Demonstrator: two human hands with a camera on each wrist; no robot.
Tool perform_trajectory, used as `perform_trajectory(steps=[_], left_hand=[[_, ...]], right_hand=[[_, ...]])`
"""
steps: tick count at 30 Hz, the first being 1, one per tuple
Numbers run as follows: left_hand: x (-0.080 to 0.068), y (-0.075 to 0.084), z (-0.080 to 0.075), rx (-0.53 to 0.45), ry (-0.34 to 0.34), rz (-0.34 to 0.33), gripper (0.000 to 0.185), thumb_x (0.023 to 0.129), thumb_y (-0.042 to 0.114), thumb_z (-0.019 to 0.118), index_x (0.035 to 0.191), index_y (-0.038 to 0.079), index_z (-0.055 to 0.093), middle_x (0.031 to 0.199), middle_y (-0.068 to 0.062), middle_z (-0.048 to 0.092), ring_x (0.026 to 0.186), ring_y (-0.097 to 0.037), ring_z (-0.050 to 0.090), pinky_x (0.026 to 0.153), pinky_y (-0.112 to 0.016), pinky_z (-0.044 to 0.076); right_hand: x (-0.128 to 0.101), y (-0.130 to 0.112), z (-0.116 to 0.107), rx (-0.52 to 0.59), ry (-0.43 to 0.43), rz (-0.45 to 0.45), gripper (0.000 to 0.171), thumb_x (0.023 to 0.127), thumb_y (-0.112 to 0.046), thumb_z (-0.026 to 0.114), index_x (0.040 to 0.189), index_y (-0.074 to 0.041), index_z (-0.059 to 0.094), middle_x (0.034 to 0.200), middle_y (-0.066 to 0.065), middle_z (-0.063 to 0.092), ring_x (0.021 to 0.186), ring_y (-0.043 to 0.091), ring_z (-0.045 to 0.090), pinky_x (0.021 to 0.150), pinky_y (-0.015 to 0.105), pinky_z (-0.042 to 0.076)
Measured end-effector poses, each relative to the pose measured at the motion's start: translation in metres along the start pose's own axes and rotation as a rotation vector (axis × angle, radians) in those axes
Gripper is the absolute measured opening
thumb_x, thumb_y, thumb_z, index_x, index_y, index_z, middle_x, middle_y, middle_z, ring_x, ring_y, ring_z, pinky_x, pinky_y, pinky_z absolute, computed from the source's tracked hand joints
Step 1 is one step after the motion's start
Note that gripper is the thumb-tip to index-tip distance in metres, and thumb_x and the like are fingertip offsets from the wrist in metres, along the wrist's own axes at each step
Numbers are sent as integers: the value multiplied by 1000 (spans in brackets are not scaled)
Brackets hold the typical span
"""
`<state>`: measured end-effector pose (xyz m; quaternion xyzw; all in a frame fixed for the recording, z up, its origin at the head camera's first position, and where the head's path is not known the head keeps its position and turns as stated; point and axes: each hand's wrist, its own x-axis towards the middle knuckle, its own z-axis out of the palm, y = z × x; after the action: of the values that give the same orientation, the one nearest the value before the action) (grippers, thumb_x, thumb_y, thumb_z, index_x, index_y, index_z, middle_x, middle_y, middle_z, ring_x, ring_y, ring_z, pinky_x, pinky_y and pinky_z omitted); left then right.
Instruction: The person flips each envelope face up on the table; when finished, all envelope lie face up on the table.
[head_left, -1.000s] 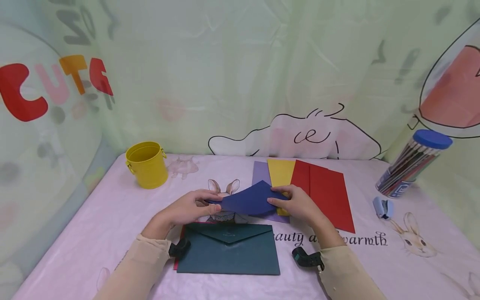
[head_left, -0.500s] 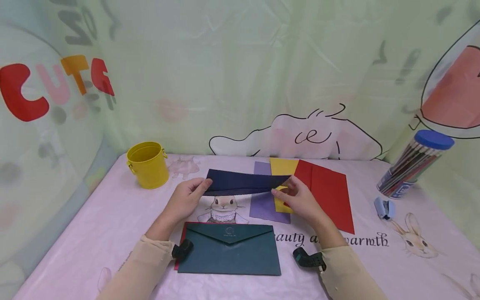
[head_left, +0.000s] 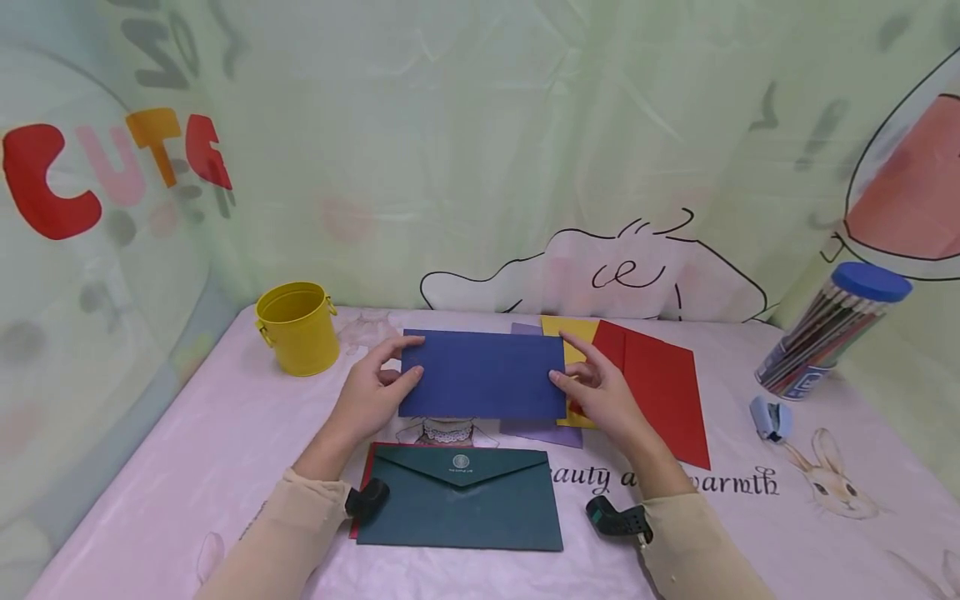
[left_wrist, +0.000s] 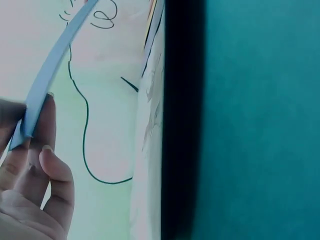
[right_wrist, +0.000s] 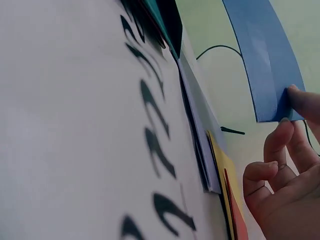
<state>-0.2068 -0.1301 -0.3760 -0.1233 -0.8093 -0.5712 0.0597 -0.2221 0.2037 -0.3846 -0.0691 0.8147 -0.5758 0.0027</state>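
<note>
Head view: my left hand (head_left: 371,392) and right hand (head_left: 600,396) each pinch one short edge of the blue envelope (head_left: 482,374), holding it flat above the table (head_left: 150,467). The green envelope (head_left: 459,508) lies nearer me; purple, yellow and red sheets (head_left: 660,383) lie beyond.

Left wrist view: my fingers (left_wrist: 42,130) clamp the blue edge (left_wrist: 55,55).

Right wrist view: my fingertips (right_wrist: 300,100) grip the blue envelope's (right_wrist: 260,55) end, clear of the table.

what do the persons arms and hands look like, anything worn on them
Both arms wear long beige sleeves, left and right, reaching to the wrists. A small black camera clip sits at the left wrist, a black-and-green one at the right. The left hand and right hand are bare.
</note>
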Motion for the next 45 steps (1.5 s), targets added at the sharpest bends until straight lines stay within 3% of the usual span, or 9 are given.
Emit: perform_trajectory(steps=[2,8,14,21,27,33,38,41,45], left_hand=[[0,1,-2,-13,-20,-24,43,97,16,69,138,22,59,123,-11,57,83,-24,67,77,-38,58],[1,-1,-14,-68,-96,-77,48,92,18,76,137,21,59,125,-12,61,94,-28,66,84,-39,55],[2,-3,-25,-118,-238,-117,60,90,17,77,144,22,53,125,-15,62,106,-31,66,92,-43,53],[0,-7,-34,-154,-386,-154,60,84,14,83,139,15,58,124,-14,66,105,-29,69,89,-43,55],[-4,-12,-41,-69,-502,-157,53,83,17,85,131,18,63,114,-13,66,76,-28,70,73,-35,54],[-6,-12,-46,6,-601,-161,45,81,15,86,122,18,68,100,-10,64,59,-19,57,63,-29,47],[-6,-13,-48,58,-664,-165,42,79,14,87,116,16,69,96,-9,62,64,-16,54,63,-29,46],[-5,-15,-48,100,-675,-139,39,78,13,87,113,14,70,100,-9,62,76,-20,58,67,-30,47],[-4,-17,-46,163,-668,-110,37,76,12,89,109,14,72,94,-6,64,85,-25,54,70,-33,45]], right_hand=[[-1,-2,-1,-17,-5,5,68,97,-21,69,157,-25,36,108,15,66,108,30,63,87,34,55],[-4,-8,-4,-35,-43,17,65,95,-22,73,152,-18,43,111,16,66,104,29,66,88,42,55],[-5,-10,-10,-93,-105,16,62,90,-25,77,144,-12,50,104,13,67,96,26,67,84,38,57],[-7,-11,-16,-100,-231,39,55,86,-22,82,135,-10,58,91,13,70,84,29,67,78,36,55],[-7,-10,-19,-125,-372,27,46,87,-20,81,127,-6,65,86,14,70,77,32,67,77,41,53],[-6,-8,-18,-146,-508,-16,32,88,-17,79,116,-5,71,83,14,71,73,33,68,80,45,51],[-6,-7,-13,-170,-571,-33,24,86,-17,81,107,-6,75,84,11,71,70,29,67,72,41,54],[-7,-8,-9,-209,-577,-34,22,85,-18,82,104,-8,76,86,9,70,72,27,66,69,38,55],[-8,-11,-4,-298,-557,-54,21,82,-20,85,100,-12,78,92,4,69,79,25,63,69,35,54]])
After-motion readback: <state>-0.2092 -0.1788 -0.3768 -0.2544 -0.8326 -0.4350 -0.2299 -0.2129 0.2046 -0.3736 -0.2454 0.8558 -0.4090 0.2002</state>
